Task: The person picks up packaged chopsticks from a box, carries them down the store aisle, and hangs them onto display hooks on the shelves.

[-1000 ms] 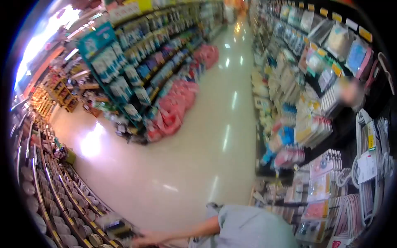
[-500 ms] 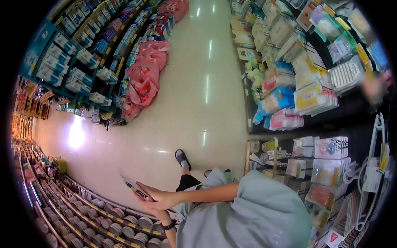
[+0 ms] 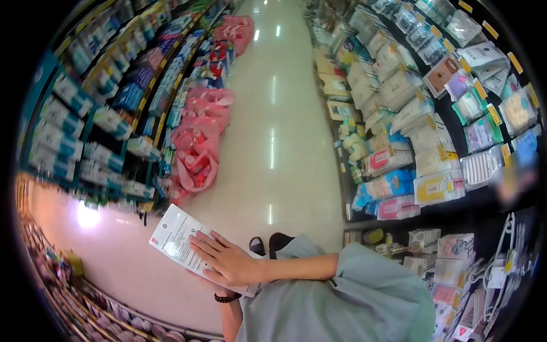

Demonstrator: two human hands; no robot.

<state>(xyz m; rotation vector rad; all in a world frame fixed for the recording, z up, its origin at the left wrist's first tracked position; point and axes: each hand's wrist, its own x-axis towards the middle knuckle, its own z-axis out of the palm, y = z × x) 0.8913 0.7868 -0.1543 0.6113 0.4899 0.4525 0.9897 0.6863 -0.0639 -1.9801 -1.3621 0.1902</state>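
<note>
A flat white card package [image 3: 176,236] with a hang hole and printed text is tilted in front of my body. Under its lower side is my left hand [image 3: 203,279], a dark bead bracelet on the wrist. It supports the package, and most of its fingers are hidden behind the card. Across the printed face lies my right hand [image 3: 231,262], palm down, with its fingers stretched out and slightly apart. It touches the card and covers part of the text.
Pink bags [image 3: 196,154] line the base of the left shelf. Hanging packs [image 3: 436,188] fill the right rack, near white hangers [image 3: 501,251]. A shelf with several round items [image 3: 114,325] runs along the lower left. The tiled aisle floor [image 3: 270,114] stretches ahead.
The package has turned from nearly edge-on to showing its printed face. My right hand has moved up and now lies flat on it. The view has shifted and my feet have changed position.
</note>
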